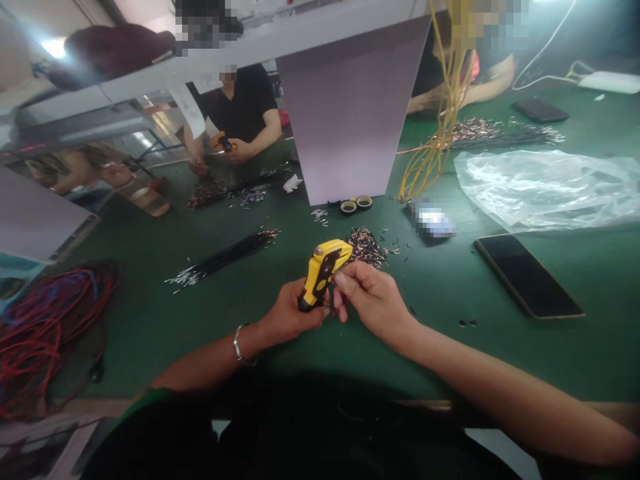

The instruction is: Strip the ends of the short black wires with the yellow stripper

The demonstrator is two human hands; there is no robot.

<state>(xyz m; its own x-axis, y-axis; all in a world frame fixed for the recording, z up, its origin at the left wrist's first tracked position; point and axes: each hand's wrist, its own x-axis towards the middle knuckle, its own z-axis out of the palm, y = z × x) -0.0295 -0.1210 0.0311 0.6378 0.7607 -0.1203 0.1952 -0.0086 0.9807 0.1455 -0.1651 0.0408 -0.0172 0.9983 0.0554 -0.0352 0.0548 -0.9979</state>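
Over the green table, my left hand (293, 312) is closed around a yellow-and-black crimping tool (324, 272), held upright and tilted right. My right hand (374, 293) is at the right side of the tool's head, thumb and fingers pinched together. Whatever lies between those fingertips is too small or hidden to make out. Just behind the tool is a pile of short black wires with bare copper ends (367, 247). To the left lies a bundle of black wires (227, 257), copper at one end and silvery at the other.
Red and blue cables (50, 327) are coiled at left. A phone (527, 275) and a clear plastic bag (550, 187) lie at right. Two tape rolls (349, 207) sit by the upright panel (355, 120). Yellow wires (443, 133) hang down. A co-worker (245, 110) sits opposite.
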